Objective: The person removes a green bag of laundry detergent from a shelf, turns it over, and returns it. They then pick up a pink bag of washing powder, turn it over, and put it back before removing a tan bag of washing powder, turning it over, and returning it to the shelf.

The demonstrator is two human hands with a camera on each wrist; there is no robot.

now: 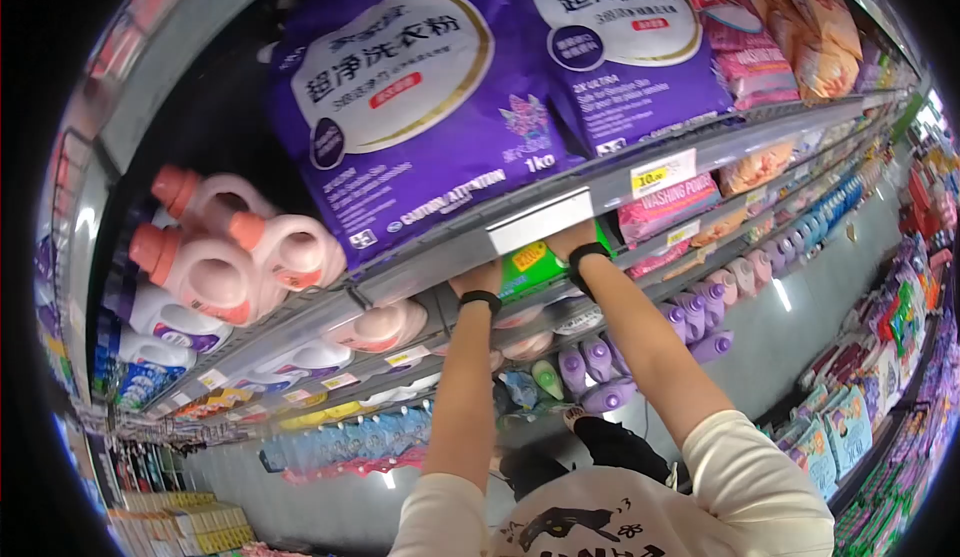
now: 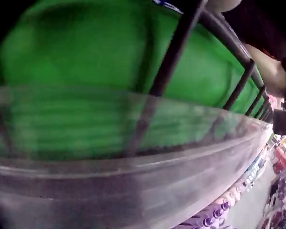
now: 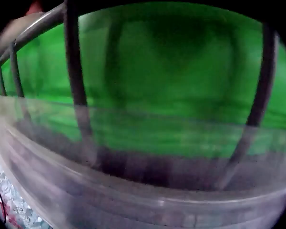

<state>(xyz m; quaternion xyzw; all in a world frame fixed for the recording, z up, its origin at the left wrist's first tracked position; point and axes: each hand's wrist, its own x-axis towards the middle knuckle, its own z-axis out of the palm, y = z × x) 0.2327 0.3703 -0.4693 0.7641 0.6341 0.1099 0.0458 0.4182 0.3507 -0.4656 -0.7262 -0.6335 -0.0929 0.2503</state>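
The person stands close to a supermarket shelf [image 1: 540, 219] with both arms raised. The left hand [image 1: 478, 279] and the right hand [image 1: 568, 240] reach in under its front edge, one at each end of a green pack [image 1: 530, 262]. The pack sits on the tier just below the purple bags [image 1: 420, 87] of washing powder, to the right of the pink bottles [image 1: 230, 267].

The fingers of both hands are hidden behind the shelf lip, so it cannot be told whether they are spread against the pack or curled round it. Both wrist views are filled by the green pack [image 2: 95, 62] [image 3: 171, 71]. It lies behind a dark wire rail [image 2: 171, 57] and a clear plastic strip [image 2: 133, 191] along the shelf front.

The pack's surface looks smooth and glossy, so it is probably slippery. Among the washing goods it is likely a filled bag, rather heavy and yielding more than stiff. A hold at both ends, with fingers under the bottom corners, would seem safest. The rail stands in front of it, so it would have to clear the bars.
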